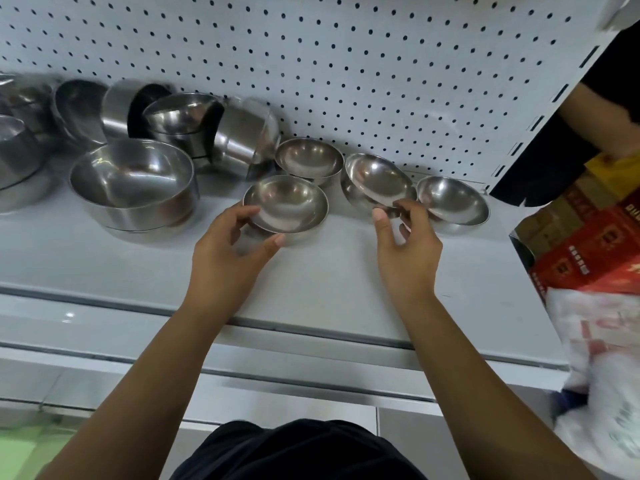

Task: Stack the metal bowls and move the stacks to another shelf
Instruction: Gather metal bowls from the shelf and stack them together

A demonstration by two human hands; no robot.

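Note:
Several small metal bowls sit on a white shelf. My left hand grips the nearest small bowl by its front rim. Tilted toward me, a second small bowl is pinched at its rim by my right hand. Another small bowl stands behind the left one, and one more rests to the right, touching the tilted bowl. A larger bowl stack stands at the left.
More large metal bowls lie upright and on their sides along the pegboard back wall. Another person's arm shows at the right. Red and yellow boxes and a white bag sit beyond the shelf's right end.

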